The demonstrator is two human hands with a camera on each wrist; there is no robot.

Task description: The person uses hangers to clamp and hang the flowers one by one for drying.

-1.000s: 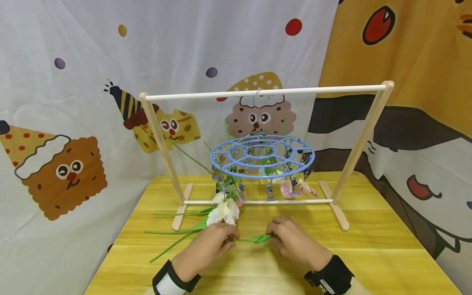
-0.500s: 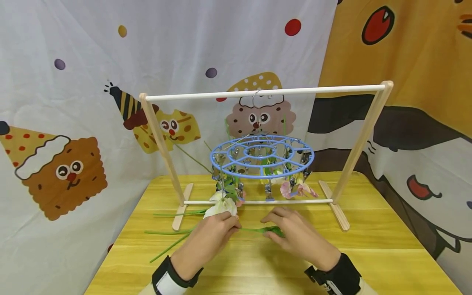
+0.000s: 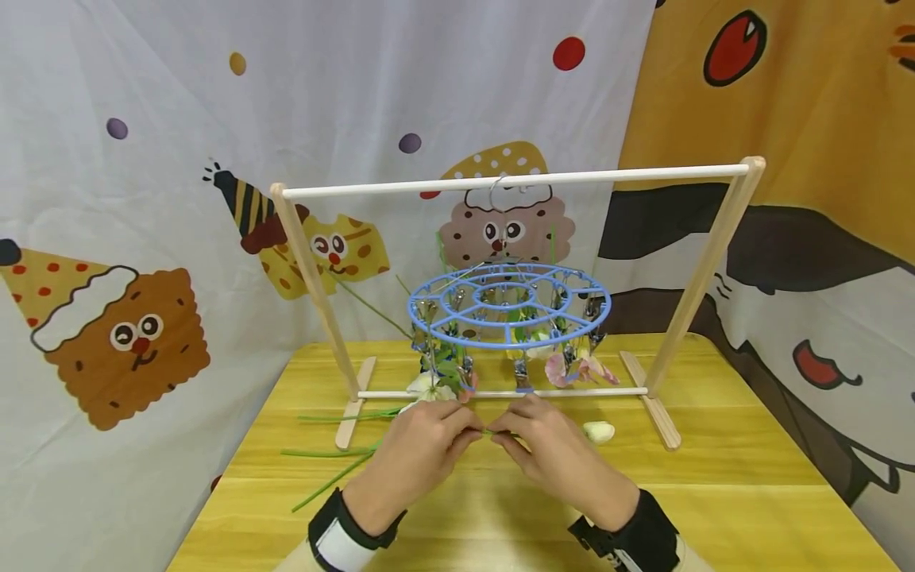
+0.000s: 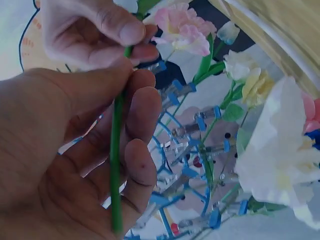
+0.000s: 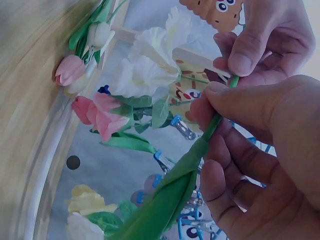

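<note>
My left hand (image 3: 425,445) and right hand (image 3: 554,449) nearly meet in front of the rack, both pinching a green flower stem (image 4: 116,165) between thumb and fingers. The stem's end runs down across the left palm in the left wrist view. On the right hand's side a broad green leaf (image 5: 165,195) wraps the stem. A white tulip bud (image 3: 599,432) shows just beyond the right hand. Behind the hands, a blue round clip hanger (image 3: 509,345) carries several artificial flowers upside down, among them a white flower (image 5: 145,65) and a pink one (image 4: 185,30).
A wooden rack (image 3: 704,278) with a white top rod (image 3: 400,187) stands on the wooden table (image 3: 743,508), and the hanger hooks over its rod. Loose green stems (image 3: 332,481) lie left of my left hand. A cartoon-printed curtain (image 3: 143,191) hangs behind.
My hands have drawn together. The right hand has shifted left off the leaf to grip the stem beside the left hand, and the white bud has come into view on its right.
</note>
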